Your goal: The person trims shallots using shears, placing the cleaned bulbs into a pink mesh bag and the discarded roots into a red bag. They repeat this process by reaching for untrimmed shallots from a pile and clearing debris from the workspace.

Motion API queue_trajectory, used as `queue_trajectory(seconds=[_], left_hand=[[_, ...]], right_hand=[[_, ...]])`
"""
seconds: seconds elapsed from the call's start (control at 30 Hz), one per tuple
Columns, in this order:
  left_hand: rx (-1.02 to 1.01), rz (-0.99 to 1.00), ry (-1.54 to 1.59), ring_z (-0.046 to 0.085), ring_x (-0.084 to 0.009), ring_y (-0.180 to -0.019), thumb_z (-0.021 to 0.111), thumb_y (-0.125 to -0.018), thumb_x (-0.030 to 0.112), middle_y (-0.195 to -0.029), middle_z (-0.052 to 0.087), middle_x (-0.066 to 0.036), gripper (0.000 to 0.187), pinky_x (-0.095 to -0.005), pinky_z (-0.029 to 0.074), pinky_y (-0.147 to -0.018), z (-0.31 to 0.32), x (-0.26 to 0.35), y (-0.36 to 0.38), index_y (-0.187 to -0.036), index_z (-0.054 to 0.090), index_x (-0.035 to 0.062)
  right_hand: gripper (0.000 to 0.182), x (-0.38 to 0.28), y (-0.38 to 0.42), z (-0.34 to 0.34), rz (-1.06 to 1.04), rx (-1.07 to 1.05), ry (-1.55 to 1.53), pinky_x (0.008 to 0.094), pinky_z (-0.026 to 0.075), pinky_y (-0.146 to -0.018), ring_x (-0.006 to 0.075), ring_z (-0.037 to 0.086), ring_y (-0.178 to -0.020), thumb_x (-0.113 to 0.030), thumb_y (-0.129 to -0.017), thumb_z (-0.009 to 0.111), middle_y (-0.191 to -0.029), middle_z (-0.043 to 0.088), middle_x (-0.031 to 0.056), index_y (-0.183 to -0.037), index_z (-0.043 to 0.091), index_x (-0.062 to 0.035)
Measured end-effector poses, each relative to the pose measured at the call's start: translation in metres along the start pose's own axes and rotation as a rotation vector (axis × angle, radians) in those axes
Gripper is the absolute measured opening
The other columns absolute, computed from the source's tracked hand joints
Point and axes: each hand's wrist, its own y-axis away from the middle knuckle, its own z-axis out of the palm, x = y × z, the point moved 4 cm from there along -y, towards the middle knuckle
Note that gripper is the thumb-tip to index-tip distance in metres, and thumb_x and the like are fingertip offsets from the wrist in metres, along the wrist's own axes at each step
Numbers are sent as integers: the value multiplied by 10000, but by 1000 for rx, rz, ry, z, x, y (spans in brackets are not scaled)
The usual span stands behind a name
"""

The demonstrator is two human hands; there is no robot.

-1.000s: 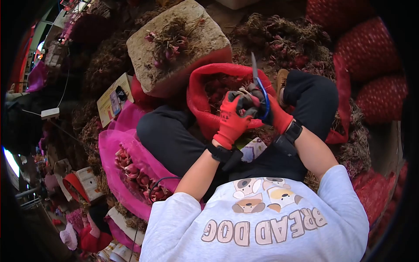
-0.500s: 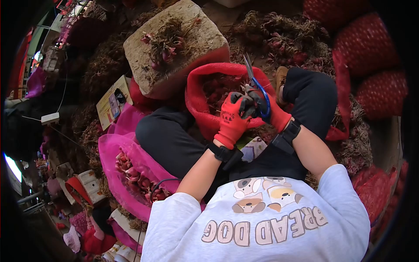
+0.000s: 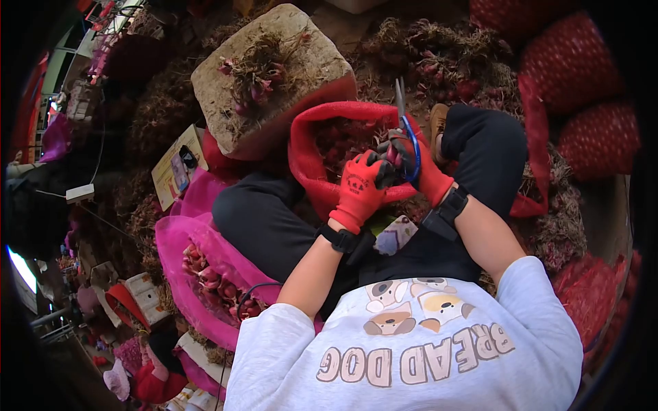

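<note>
My right hand, in a red glove with dark fingers, is closed round the blue-handled scissors, their blades pointing up and away from me. My left hand, gloved alike, has its fingers curled beside the right one. Small reddish-purple shallots show at the left hand's fingertips, between the two hands; their exact number is hidden. Below and behind the hands sits a red mesh sack, rolled open at the rim, with shallots and dry roots inside.
A stone-like block with shallots on top stands beyond the sack. To my left lies a pink mesh bag of trimmed shallots. Untrimmed shallots are heaped ahead, and full red sacks stand at right. Another person is at lower left.
The scissors have swung more upright. My left hand has shifted slightly down and left, and reddish bulbs now show between the hands.
</note>
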Motion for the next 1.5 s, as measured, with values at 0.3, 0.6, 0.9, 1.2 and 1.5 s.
queue_trajectory(seconds=[0.3,0.6,0.9,1.2,1.5], left_hand=[[-217,-616,648,559,-143,-674,637,-822,179,-868,599,-34,135,-273,444,-601,18,-46,26,-911,629,79],[-304,-660,1156,578,-96,-652,565,-894,136,-815,643,-51,173,-229,452,-595,20,-33,18,-990,613,1],[-25,-254,276,563,-194,-962,747,-729,168,-1089,540,-110,481,-305,489,-743,5,-40,15,-1146,545,37],[31,-328,530,551,-125,-891,605,-792,18,-1077,543,-55,388,-271,479,-759,11,-48,5,-1164,501,54],[492,-598,383,543,-49,-783,560,-872,88,-956,611,1,314,-210,446,-668,-255,58,92,-1182,526,52]], right_hand=[[275,-38,9,25,-161,84,101,267,487,-557,171,601,-645,-285,-932,509,-793,591,99,-973,510,-13],[232,-13,7,25,-251,-9,426,250,481,-581,117,583,-676,-250,-910,564,-806,581,44,-1023,561,-47],[246,-53,25,46,-62,-159,-95,222,452,-536,87,557,-591,-289,-902,553,-766,578,55,-906,552,-43],[239,-21,20,35,79,-110,15,252,498,-506,124,586,-647,-266,-913,549,-828,588,38,-995,563,-41],[319,-57,23,32,20,-63,62,158,449,-489,77,554,-613,-276,-926,545,-878,593,83,-1105,512,-14]])
